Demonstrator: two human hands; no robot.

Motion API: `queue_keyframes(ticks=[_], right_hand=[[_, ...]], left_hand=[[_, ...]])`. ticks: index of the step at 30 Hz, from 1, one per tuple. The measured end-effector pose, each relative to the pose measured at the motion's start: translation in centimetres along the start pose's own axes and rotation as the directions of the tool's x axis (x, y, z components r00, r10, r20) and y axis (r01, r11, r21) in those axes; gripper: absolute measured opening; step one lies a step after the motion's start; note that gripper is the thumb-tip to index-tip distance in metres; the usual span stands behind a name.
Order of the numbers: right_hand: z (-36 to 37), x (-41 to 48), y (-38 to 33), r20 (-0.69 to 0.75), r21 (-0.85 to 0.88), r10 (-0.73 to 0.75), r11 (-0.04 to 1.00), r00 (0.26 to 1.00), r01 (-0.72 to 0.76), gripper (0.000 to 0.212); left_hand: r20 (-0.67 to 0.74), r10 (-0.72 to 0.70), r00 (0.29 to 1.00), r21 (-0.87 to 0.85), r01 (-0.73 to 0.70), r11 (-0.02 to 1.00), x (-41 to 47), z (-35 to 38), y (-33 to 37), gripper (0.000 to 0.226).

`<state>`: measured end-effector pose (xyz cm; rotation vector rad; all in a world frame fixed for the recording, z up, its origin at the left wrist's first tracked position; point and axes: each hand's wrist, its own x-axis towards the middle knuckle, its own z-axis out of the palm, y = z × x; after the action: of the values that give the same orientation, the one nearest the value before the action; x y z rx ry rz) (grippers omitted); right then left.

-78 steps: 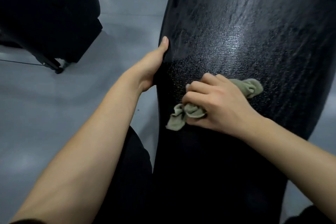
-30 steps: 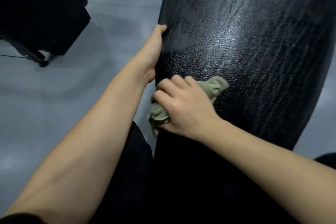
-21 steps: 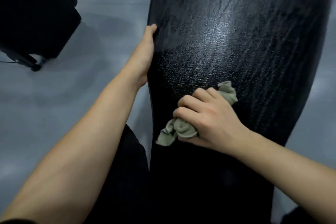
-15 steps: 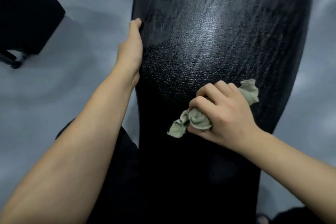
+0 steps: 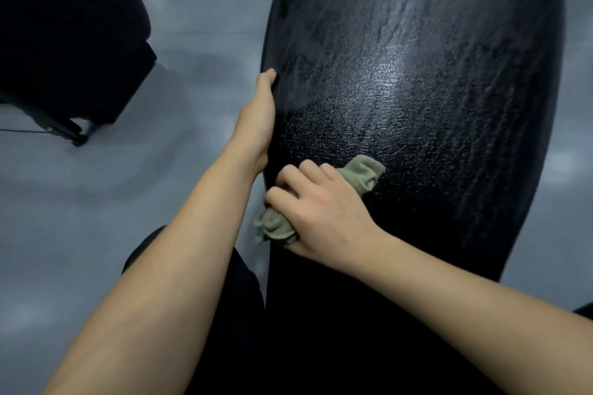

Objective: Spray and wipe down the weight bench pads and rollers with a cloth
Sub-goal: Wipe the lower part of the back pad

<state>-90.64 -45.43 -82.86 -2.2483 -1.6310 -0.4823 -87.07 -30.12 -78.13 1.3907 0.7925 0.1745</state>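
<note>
1. Olive-green cloth (image 5: 364, 171) wadded inside the curled fingers (image 5: 290, 175) of the right hand (image 5: 324, 212). Gripped tight, knuckles up, pressed onto the bench pad (image 5: 417, 90) near its 8 o'clock edge.
2. Poking out of the fist twice: a rolled tail at 2 o'clock and a crumpled lump at 7 o'clock, the lump overhanging the pad's rim.
3. Soft, matte, rumpled fabric, with no flat face showing.
4. Left hand (image 5: 258, 119) at 11 o'clock from the right one, laid along the pad's 9 o'clock rim with the thumb straight on top. Remaining fingers hidden past the rim, so cannot tell whether curled under or straight.
5. For a good wipe, probably:
   - press evenly through the palm;
   - sweep in overlapping strokes from 9 towards 3 o'clock;
   - roll over the rim rather than stopping short of it;
   - shake the wad open for a broader, cleaner face;
   - brace with the left hand against any wobble.
6. Black, pebbled, leather-like covering on the pad. Long, rounded and slightly domed. Glossy patch at 1 o'clock from the right hand, with fine streaks running on towards 12 o'clock; likely a damp film yet to be wiped.
7. Further out, smooth grey floor (image 5: 96, 202) at 9 and 3 o'clock. Black boxy gear (image 5: 64, 35) at 10 o'clock on a thin dark frame.
</note>
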Motion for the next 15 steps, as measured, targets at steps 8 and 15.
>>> queue_keyframes(ticks=[8, 15], right_hand=[[-5.6, -10.6, 6.2, 0.006, -0.001, 0.228, 0.974, 0.974, -0.228, 0.034], [-6.8, -14.7, 7.8, -0.118, -0.038, 0.363, 0.928, 0.924, -0.370, 0.034]], left_hand=[[0.029, 0.000, 1.000, -0.024, 0.000, 1.000, -0.8, 0.6, 0.5, 0.051], [0.063, 0.014, 0.998, -0.044, -0.012, 0.999, -0.6, 0.7, 0.3, 0.050]])
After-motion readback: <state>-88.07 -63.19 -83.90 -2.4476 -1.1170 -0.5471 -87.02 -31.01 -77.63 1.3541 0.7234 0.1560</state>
